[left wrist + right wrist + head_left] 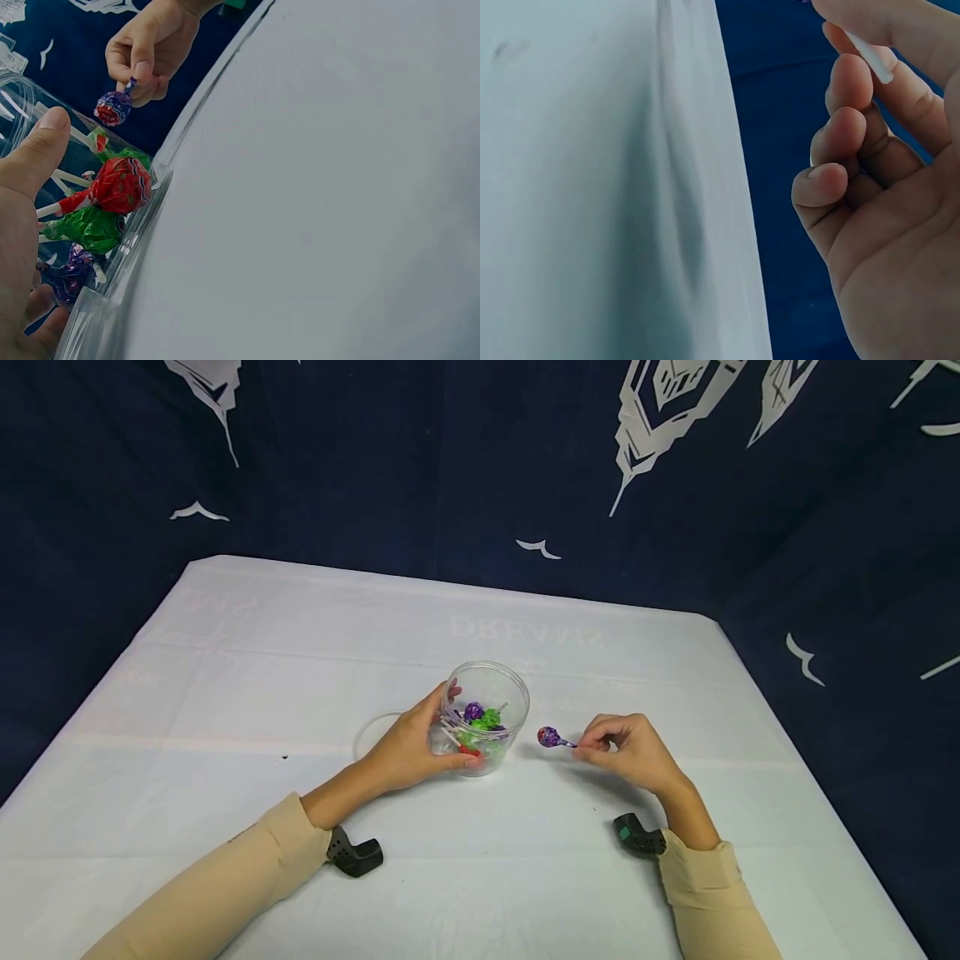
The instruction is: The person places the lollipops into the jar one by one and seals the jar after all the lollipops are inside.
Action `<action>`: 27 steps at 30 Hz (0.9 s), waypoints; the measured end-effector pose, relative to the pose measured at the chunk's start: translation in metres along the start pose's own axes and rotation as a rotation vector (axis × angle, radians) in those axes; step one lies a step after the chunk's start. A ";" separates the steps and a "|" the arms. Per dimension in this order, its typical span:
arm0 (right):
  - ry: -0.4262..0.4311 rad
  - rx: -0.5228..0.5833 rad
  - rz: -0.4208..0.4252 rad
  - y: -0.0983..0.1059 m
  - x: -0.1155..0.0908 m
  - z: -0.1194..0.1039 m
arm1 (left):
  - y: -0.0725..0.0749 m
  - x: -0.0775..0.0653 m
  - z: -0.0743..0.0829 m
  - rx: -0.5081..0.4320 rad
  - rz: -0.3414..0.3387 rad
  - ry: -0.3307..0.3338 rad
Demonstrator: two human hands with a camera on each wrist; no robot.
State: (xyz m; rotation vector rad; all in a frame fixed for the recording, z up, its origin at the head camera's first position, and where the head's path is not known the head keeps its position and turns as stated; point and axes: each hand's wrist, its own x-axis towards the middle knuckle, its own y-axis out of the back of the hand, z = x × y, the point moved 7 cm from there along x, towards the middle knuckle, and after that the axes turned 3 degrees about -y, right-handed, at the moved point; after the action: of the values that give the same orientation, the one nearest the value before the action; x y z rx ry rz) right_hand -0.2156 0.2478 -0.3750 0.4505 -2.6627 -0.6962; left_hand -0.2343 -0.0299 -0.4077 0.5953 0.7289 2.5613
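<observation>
My left hand (412, 747) grips a clear plastic tub (513, 735), thumb on the near side and fingers around the back. Wrapped lollipops lie in the tub: purple, green and a red lollipop (120, 186). Just right of the tub, my right hand (628, 747) pinches a purple-wrapped lollipop (548, 737) by its stick, above the table. Its round head points left toward the tub. In the right wrist view the end of the white stick (874, 60) shows under the thumb, while the candy head is out of frame.
A clear round rim, looking like a lid (357, 739), lies on the white-covered table (225, 710) behind my left hand. A tiny dark speck (284, 757) is to its left. Dark blue patterned cloth (375, 468) hangs beyond the table's far edge.
</observation>
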 end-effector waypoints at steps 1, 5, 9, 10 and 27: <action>0.006 0.006 0.008 0.001 0.000 -0.001 | 0.000 0.000 0.000 0.001 0.000 0.000; 0.035 0.029 0.035 0.007 0.001 -0.005 | -0.001 0.001 0.000 -0.007 -0.001 -0.007; 0.043 0.054 0.058 0.012 0.003 -0.009 | -0.002 0.001 0.000 -0.013 -0.002 -0.001; 0.041 0.054 0.067 0.013 0.004 -0.010 | -0.003 0.001 0.000 -0.009 -0.003 0.002; 0.062 0.069 0.120 0.026 0.018 -0.027 | 0.000 -0.001 0.002 -0.020 -0.002 -0.003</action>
State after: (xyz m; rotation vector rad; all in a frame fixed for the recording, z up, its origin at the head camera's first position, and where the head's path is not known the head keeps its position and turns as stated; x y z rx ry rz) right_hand -0.2260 0.2514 -0.3353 0.3212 -2.6364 -0.5474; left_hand -0.2327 -0.0297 -0.4064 0.5911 0.7024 2.5625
